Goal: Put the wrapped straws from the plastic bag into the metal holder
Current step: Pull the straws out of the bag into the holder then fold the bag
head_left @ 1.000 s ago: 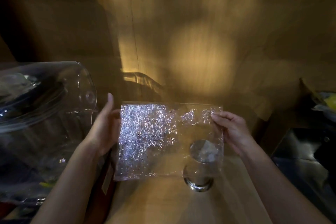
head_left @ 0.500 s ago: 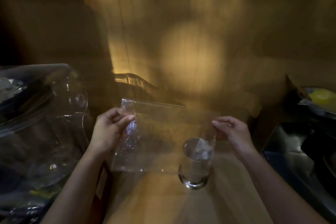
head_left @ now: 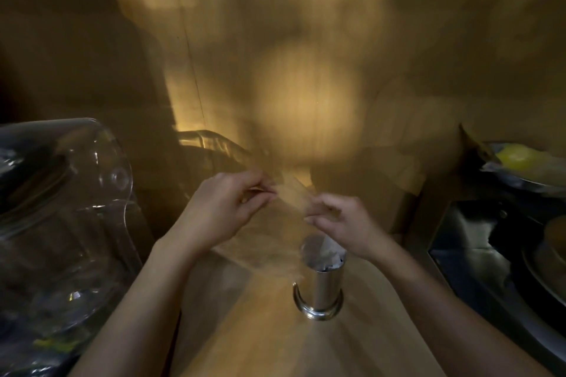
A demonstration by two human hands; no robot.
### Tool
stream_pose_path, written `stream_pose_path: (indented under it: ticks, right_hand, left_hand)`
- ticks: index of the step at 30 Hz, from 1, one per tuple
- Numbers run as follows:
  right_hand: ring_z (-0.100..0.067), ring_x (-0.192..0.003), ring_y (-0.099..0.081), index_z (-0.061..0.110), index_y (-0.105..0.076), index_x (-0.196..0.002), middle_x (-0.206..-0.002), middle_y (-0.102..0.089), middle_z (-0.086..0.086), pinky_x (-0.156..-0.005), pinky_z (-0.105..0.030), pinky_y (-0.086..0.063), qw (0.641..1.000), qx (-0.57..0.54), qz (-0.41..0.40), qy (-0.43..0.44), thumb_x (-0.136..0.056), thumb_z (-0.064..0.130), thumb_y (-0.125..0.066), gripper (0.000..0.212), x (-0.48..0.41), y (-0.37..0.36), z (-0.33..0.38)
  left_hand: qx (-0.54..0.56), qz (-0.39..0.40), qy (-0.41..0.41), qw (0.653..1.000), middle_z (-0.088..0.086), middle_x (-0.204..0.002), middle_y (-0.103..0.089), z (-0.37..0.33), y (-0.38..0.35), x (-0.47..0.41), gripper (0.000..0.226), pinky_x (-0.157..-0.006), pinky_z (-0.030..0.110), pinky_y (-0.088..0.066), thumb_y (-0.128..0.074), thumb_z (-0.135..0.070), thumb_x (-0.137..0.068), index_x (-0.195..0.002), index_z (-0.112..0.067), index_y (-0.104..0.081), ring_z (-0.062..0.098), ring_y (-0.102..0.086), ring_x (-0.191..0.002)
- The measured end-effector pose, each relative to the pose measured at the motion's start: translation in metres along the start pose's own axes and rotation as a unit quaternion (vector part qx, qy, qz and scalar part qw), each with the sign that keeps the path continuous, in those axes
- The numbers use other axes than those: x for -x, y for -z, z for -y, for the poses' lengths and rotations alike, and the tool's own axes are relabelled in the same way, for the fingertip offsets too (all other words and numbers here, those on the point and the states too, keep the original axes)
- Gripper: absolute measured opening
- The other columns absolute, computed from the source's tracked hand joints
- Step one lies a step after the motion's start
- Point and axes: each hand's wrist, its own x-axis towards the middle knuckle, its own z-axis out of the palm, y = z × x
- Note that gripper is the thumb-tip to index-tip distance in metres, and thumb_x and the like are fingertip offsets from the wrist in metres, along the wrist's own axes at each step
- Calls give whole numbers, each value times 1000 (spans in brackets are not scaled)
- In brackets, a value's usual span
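No legible text — all blurred.

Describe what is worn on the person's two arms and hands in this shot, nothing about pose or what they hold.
Nothing is worn that the view shows. The left hand and right hand are bare, with no gloves, and no rings can be made out on the fingers, though the picture is dim and blurred. Both forearms are uncovered down to the frame's lower edge: no sleeves, watch or wristband.
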Motion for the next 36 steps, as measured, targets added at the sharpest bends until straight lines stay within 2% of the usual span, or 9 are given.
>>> stream_pose_path:
  ticks: [4,8,10,12,14,18,26,31,36]
  right_hand:
    - [8,-55,-58,-5,-64,-76,-61,-67,0,-57,-7,-45,984,-162,-42,-68,-71,-11,-68,10,2,10,-7]
    - [-4,-56,-65,13,-66,-74,-60,-73,6,-53,-13,-50,957,-265,-91,-76,-68,-5,-71,19,8,23,-12]
    - [-10,-58,-67,17,-69,-72,-63,-74,0,-55,-18,-51,938,-317,-111,-89,-62,8,-74,15,9,23,-14]
    - [-14,-61,-69,19,-71,-73,-66,-75,-3,-57,-21,-54,927,-342,-114,-103,-58,17,-76,16,9,21,-16]
    - [-15,-63,-70,19,-71,-76,-69,-75,-4,-59,-21,-55,926,-343,-111,-114,-54,22,-78,23,9,19,-21]
    - [-19,-65,-70,14,-70,-79,-71,-76,-7,-63,-24,-55,918,-350,-132,-133,-53,21,-78,29,8,17,-31]
    - [-18,-61,-67,11,-72,-78,-69,-75,-7,-54,-20,-51,918,-333,-53,-210,-62,16,-74,17,22,20,-49]
    - [-11,-55,-65,8,-72,-73,-61,-73,-5,-47,-15,-47,925,-312,-70,-205,-70,3,-71,6,21,21,-53]
    - [-13,-53,-62,12,-73,-70,-59,-71,-3,-48,-19,-48,924,-319,-41,-208,-68,11,-72,2,22,22,-50]
  left_hand:
    - [191,-67,75,976,-11,-84,-72,25,19,7,15,-68,6,-47,-61,-48,-81,-88,-36,-64,0,-66,-78]
    - [501,-154,167,835,-3,-76,-74,50,8,20,30,-63,18,-54,-47,-44,-83,-99,-22,-59,7,-67,-68]
    - [582,-111,225,774,3,-84,-70,48,-11,26,53,-64,25,-55,-54,-57,-70,-108,-19,-54,12,-68,-70]
    - [609,-51,264,746,8,-90,-72,40,-29,31,77,-67,32,-54,-73,-58,-52,-113,-16,-53,19,-70,-73]
    - [581,-35,282,763,4,-81,-76,33,-42,35,62,-59,28,-57,-81,-41,-55,-104,-11,-58,16,-71,-69]
    - [445,-43,291,846,-2,-57,-72,33,-56,34,6,-49,16,-50,-67,-3,-75,-78,-6,-64,6,-65,-52]
    - [432,-93,296,847,-7,-46,-62,32,-61,32,12,-41,9,-41,-58,-4,-86,-75,-8,-61,-3,-52,-41]
    - [446,-67,309,837,-3,-54,-70,31,-66,32,8,-44,12,-46,-66,0,-77,-78,-7,-63,1,-61,-48]
    - [422,-59,315,848,0,-56,-70,38,-60,31,12,-46,16,-50,-72,-1,-72,-74,-11,-66,8,-63,-51]
